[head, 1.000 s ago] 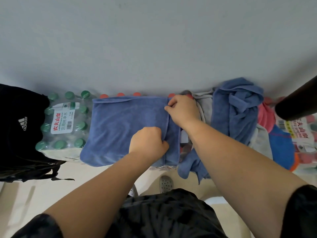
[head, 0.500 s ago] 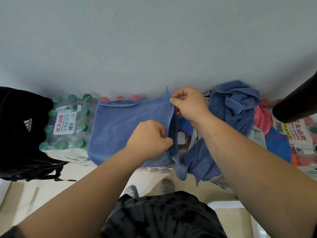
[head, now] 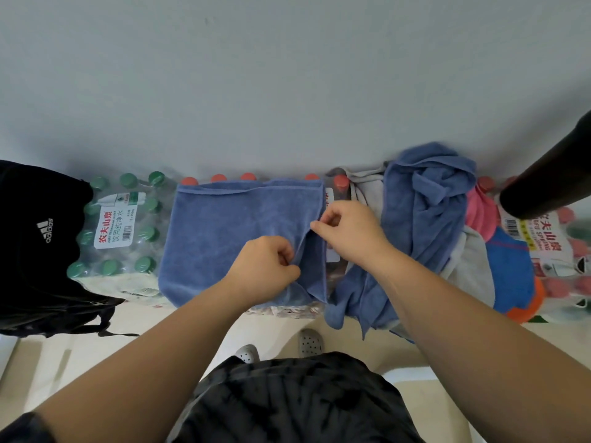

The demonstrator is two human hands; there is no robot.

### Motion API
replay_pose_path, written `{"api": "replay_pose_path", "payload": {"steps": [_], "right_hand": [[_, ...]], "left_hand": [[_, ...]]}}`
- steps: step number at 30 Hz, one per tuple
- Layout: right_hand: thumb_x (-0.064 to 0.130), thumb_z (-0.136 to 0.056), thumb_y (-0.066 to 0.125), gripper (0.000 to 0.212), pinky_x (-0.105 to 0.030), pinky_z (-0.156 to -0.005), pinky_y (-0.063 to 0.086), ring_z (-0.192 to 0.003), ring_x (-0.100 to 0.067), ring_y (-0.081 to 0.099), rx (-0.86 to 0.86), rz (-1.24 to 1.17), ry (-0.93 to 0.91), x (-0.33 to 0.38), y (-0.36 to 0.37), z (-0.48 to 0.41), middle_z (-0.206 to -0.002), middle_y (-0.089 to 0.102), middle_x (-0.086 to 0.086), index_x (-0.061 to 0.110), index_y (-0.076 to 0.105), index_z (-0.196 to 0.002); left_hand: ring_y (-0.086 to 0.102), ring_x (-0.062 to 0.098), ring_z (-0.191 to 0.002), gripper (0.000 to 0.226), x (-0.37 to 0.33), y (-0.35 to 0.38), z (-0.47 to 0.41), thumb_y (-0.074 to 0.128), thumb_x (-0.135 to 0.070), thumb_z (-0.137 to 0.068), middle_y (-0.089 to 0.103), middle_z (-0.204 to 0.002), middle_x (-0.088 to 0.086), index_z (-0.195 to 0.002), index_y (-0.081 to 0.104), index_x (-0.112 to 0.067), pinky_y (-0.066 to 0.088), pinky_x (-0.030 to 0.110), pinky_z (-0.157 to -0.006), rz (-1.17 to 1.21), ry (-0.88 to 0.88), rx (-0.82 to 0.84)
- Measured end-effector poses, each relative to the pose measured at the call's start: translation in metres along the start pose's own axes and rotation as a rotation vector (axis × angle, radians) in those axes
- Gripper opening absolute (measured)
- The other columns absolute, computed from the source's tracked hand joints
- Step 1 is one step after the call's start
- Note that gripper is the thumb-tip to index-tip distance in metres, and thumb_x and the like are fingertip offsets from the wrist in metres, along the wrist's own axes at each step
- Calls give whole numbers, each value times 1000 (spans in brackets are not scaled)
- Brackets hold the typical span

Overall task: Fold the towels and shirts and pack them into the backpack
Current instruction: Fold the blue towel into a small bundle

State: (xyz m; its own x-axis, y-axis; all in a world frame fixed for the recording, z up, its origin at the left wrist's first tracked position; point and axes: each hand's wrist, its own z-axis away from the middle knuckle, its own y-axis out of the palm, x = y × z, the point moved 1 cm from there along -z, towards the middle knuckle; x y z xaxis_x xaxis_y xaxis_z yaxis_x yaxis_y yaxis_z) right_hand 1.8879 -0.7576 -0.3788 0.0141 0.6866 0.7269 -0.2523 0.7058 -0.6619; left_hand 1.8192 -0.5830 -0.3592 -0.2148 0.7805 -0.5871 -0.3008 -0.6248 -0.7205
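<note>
A folded blue towel (head: pixel 224 238) lies flat on packs of bottled water in the middle. My left hand (head: pixel 265 266) pinches a raised fold of it near its right side. Just to the right, my right hand (head: pixel 348 231) pinches the same fold by the towel's right edge. A black backpack (head: pixel 35 244) with a white logo sits at the far left. On the right a crumpled blue towel (head: pixel 422 219) lies over a heap of grey cloth (head: pixel 473 270), pink cloth (head: pixel 479 212) and a blue and orange garment (head: pixel 511 276).
A pack of green-capped water bottles (head: pixel 118 231) stands between the backpack and the towel. Red-capped bottle packs (head: pixel 543 251) lie under the clothes at the right. A dark round object (head: pixel 556 174) juts in at the upper right. A grey wall rises behind; pale floor and my shoes below.
The towel's right edge, lifted upward half a second ago, has come down. Both hands have moved lower and closer together, pinching a fold near the towel's right side.
</note>
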Motion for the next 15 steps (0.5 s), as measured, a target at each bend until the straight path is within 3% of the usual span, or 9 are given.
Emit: {"api": "replay_pose_path", "payload": {"steps": [3,6,11,15], "right_hand": [[36,-79,75,28,-36,-64,56,-63,-16,65,231,183,55,5,-6,25,-63,69,-2,11,70,-69],[44,-70,82,31,-33,-62,54,-67,-13,63,402,355,68,6,-4,52,-70,70,1,17,68,-77],[31,-78,74,25,-36,-63,52,-74,-20,60,230,407,32,-2,16,76,-78,61,6,29,50,-84],[18,-79,68,17,-40,-65,55,-71,-19,60,116,263,92,-8,21,81,-74,61,6,26,53,-79]], "left_hand": [[62,18,-61,8,5,-1,5,68,-8,-75,65,-63,1,-71,64,-14,57,34,-65,109,-55,-42],[67,23,-66,7,8,-2,5,67,-8,-74,67,-65,3,-72,66,-14,60,39,-67,159,-60,-31],[55,12,-64,14,8,0,8,68,-5,-72,62,-70,-3,-78,64,-17,45,24,-59,160,-16,9],[61,19,-65,18,5,-5,11,66,-3,-68,65,-70,2,-79,66,-17,57,40,-63,220,5,69]]}}
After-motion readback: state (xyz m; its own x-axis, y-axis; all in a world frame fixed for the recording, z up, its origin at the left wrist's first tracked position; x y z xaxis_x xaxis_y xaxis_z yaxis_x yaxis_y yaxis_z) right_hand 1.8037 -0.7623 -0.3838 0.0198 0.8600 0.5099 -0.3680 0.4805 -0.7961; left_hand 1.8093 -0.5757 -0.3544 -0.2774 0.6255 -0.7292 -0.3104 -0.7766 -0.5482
